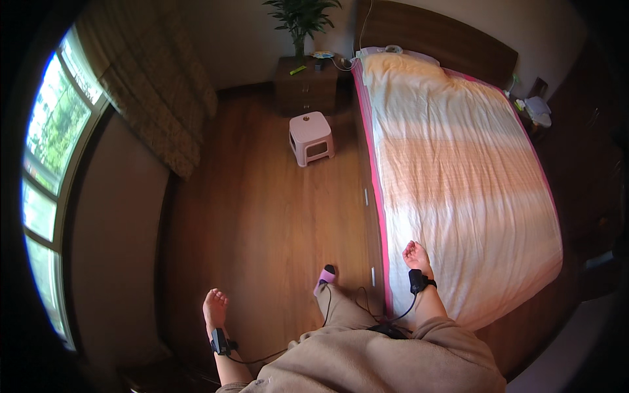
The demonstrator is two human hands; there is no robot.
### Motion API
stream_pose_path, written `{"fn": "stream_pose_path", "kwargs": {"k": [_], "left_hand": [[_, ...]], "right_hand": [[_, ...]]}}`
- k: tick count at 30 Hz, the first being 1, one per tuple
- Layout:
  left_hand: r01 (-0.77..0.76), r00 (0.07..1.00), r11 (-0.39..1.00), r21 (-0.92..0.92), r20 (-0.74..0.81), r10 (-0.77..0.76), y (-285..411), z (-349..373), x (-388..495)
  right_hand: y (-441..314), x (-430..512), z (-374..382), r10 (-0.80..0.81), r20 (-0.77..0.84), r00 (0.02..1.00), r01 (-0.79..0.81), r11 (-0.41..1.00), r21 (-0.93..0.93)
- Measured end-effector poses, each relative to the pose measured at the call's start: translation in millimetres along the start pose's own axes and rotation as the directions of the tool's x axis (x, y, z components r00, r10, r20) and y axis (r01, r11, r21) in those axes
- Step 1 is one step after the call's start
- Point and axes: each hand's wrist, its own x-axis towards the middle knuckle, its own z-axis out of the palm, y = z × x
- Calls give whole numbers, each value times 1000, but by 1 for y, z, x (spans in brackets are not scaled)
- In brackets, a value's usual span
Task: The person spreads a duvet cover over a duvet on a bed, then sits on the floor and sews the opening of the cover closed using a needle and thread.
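Observation:
Both of my hands are raised in front of my body with palms up and fingers loosely curled. My left hand [215,307] is over the wooden floor [265,236] at the lower left and holds nothing. Over the near left part of the bed, above its striped quilt [452,182], is my right hand [415,255], also with nothing in it. A black device with a cable is strapped to each wrist. One foot in a pink and black sock [327,276] shows on the floor between the hands.
A pink plastic stool [311,128] stands by a wooden nightstand [290,91] that bears a potted plant [300,24] and small items. The bed has a wooden headboard [432,29]. At the left are a curtain [147,88] and a window [56,132]. Cables hang near my legs.

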Motion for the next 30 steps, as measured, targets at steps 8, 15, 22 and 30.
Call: {"fn": "stream_pose_path", "kwargs": {"k": [8, 15, 22, 30], "left_hand": [[-44, 970, 996, -71, 234, 60, 93, 176, 160], [129, 937, 992, 8, 326, -124, 108, 312, 285], [184, 818, 968, 170, 520, -247, 117, 469, 449], [178, 740, 874, 452, 524, -421, 56, 693, 563]], "right_hand": [[-54, 66, 148, -19, 127, 992, 7, 996, 90], [-117, 89, 232, -331, 184, 926, 240, 888, 392], [-148, 116, 259, -455, -66, 888, 411, 720, 559], [-154, 150, 259, -508, -199, 838, 515, 615, 597]]}}
